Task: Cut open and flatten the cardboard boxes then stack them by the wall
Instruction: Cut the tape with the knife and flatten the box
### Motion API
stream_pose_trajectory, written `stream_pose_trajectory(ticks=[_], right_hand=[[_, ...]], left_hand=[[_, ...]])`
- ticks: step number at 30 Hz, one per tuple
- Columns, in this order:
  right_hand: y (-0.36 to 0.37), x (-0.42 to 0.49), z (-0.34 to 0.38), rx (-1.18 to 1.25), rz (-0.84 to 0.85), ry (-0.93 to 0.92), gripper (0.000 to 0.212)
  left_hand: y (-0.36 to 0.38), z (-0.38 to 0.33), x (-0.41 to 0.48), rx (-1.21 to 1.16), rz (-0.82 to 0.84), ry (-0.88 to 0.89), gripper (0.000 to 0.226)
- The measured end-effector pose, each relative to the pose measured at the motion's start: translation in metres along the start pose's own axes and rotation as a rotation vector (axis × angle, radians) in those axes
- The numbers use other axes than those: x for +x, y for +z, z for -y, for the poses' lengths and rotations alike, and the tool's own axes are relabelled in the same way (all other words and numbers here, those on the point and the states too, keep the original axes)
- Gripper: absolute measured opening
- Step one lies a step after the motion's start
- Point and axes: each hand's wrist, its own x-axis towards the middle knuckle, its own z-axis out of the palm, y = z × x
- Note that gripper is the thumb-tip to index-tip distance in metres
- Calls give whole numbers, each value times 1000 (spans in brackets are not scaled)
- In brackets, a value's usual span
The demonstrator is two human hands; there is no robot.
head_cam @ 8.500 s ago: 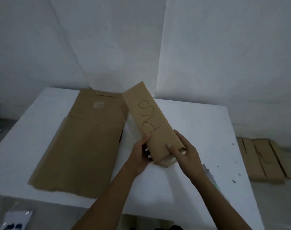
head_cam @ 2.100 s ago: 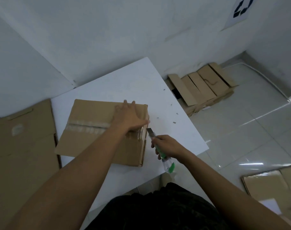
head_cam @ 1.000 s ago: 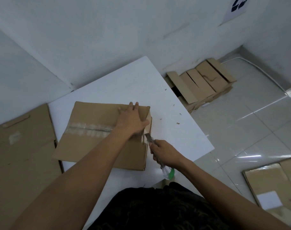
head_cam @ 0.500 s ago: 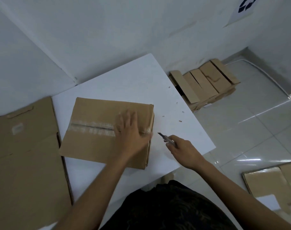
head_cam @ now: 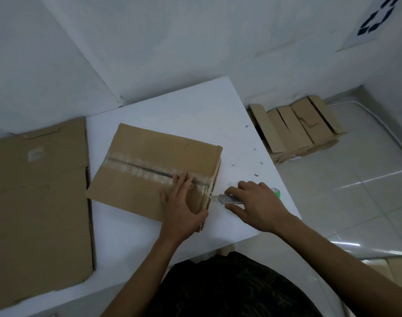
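The taped box sits on the desk. The left grip lies flat on its near right corner, fingers straight. The right grip is clamped on a knife, blade tip at the box's right end. Flat cardboard lies to the left; a stack lies on the floor by the wall

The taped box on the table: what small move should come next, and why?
Probably push the knife blade into the tape at the box's right end. The right hand holds its tip there, the left hand steadies the top, and tape covers the seam.
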Motion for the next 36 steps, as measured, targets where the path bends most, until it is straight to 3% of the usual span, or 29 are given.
stream_pose_trajectory(ticks=[14, 19, 23, 25, 29, 33, 36], right_hand=[[-11, 27, 7, -178, -5, -108, 38], [-44, 49, -33, -284, -28, 99, 38], [-69, 51, -63, -338, 57, 176, 37], [-65, 48, -58, -170, 100, 254, 36], [-33, 38, -21, 388, 217, 398, 28], [-3, 30, 18, 592, 273, 472, 32], [11, 23, 38, 730, 256, 564, 34]], left_hand=[[2, 2, -1, -26, -33, 28, 86], [4, 6, -7, 47, 4, 57, 90], [3, 4, -4, 83, 9, 61, 86], [2, 2, -1, 66, 2, 54, 78], [-33, 23, 31, 20, -47, 3, 72], [-91, 49, 89, 184, 277, -8, 89], [-115, 53, 140, 467, 511, 131, 104]])
